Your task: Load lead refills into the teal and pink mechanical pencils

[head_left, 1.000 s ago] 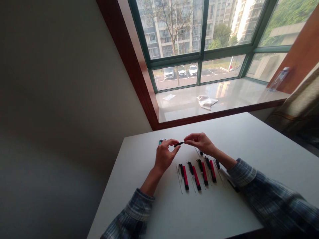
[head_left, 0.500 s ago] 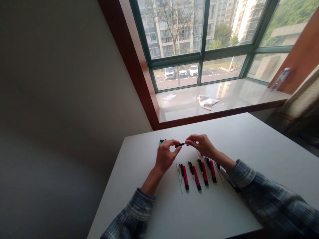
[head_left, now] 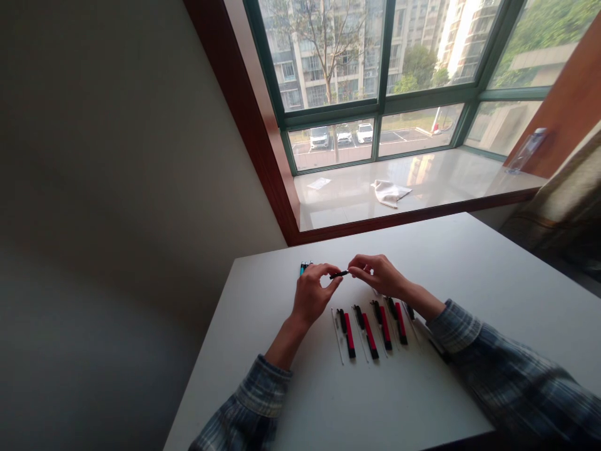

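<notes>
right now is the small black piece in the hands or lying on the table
In hand: the left hand pinches the small black piece between thumb and finger, with the right hand at its other end.

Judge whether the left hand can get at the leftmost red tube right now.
Probably yes: nothing lies over the leftmost red tube, and the left hand is close by. But it pinches a small black piece, so it may need freeing first.

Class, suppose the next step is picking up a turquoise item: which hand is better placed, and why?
Probably the left hand: it is close beside the turquoise item, while the right hand is farther off, beyond the black piece. The left pinches that piece, so would likely need freeing first.
</notes>
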